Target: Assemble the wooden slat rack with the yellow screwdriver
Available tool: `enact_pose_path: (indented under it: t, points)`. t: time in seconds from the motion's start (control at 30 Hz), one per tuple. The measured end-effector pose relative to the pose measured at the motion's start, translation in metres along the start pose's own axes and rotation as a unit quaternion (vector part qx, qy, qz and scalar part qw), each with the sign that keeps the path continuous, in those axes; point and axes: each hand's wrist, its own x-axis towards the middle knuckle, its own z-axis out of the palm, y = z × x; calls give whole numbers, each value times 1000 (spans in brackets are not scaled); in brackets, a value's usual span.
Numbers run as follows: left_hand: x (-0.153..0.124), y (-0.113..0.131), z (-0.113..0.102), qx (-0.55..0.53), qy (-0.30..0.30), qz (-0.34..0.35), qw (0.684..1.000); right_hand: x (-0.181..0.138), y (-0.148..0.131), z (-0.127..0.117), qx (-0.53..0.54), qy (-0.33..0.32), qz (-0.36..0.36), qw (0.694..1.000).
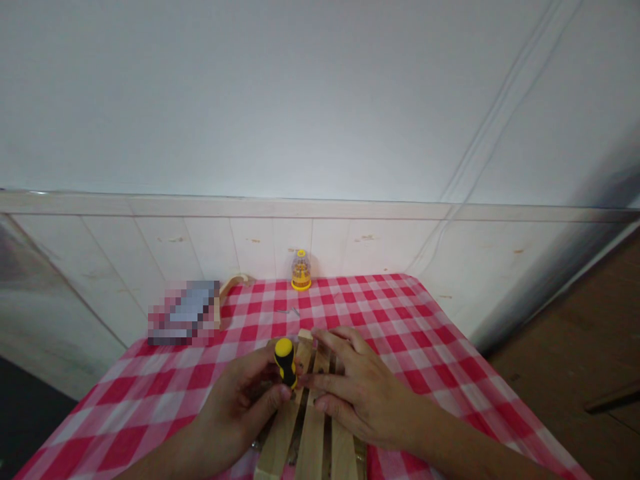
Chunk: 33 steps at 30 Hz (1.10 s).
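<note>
My left hand [240,397] has its thumb and fingers closed around a screwdriver [285,363] with a yellow and black handle. It stands nearly upright over the left slat of a slatted wooden piece [313,427], its tip hidden. Lying across the right-hand slats, my right hand [357,390] has its fingers spread, and one fingertip is close to the screwdriver's lower end. The slats run side by side with narrow gaps, and dark spots like screw heads show near my fingers. Beyond the slats, a few thin metal pieces [290,311], perhaps screws, lie on the cloth.
A red and white checked cloth [410,353] covers the table. Against the white panelled wall [345,243] stands a yellow, clear-sided bit holder [301,272]. At the back left are a curved wooden piece [231,288] and a pixelated flat object [186,313].
</note>
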Motion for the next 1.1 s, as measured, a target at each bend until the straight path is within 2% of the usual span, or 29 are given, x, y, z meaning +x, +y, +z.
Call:
enact_pose_path:
  t: [0.13, 0.27, 0.47, 0.53, 0.83, 1.1]
  points:
    - [-1, -3, -1, 18, -11, 12, 1000, 0, 1, 1, 1, -1, 0, 1000]
    - [-1, -6, 1, -28, 12, -1, 1000, 0, 1, 1, 2, -4, 0, 1000]
    - [9, -10, 6, -74, 153, 8, 985, 1, 2, 3, 18, -8, -5, 1000]
    - [14, -13, 7, -78, 177, 5, 981, 1, 3, 4, 20, -9, -2, 1000]
    - [18, -21, 7, -30, 137, -52, 989, 0, 1, 2, 32, 6, 6, 999]
    - [21, -19, 9, -15, 132, -62, 989, -1, 1, 3, 35, 8, 10, 999]
